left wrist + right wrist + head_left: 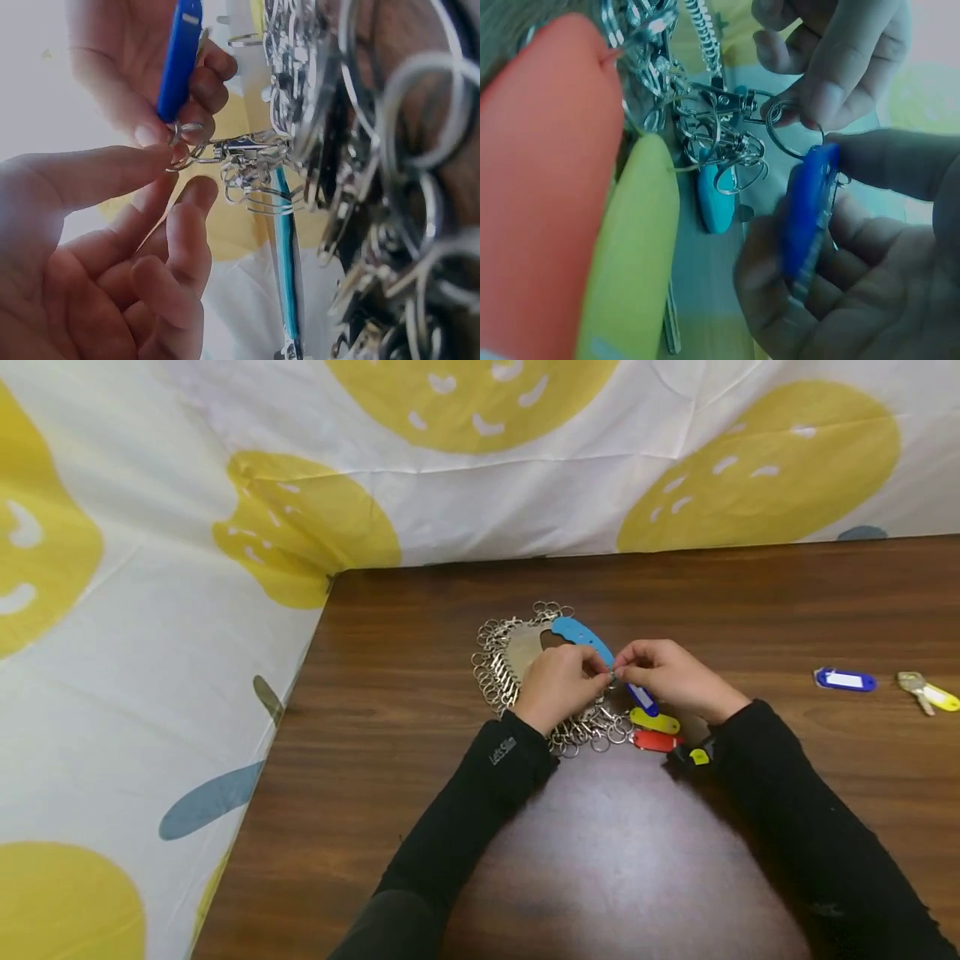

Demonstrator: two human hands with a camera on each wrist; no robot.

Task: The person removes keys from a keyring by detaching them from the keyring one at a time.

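Observation:
A large key holder, edged with many metal snap hooks and split rings (491,672) and bearing a light blue curved handle (581,635), lies on the table. My left hand (561,685) pinches a split ring (778,139) on one of the snap hooks between thumb and forefinger. In my right hand (678,677) is a blue key tag (810,202), held between thumb and curled fingers, its small ring up against the split ring. Both sets of fingertips meet there. A yellow key tag (655,721) and a red key tag (657,741) hang at the holder's near right side.
Farther right on the brown wooden table (390,827) lie another blue key tag (846,680) and a yellow key tag (942,697) with a key (916,691). A white cloth with yellow shapes (510,510) hangs along the table's back and left edges.

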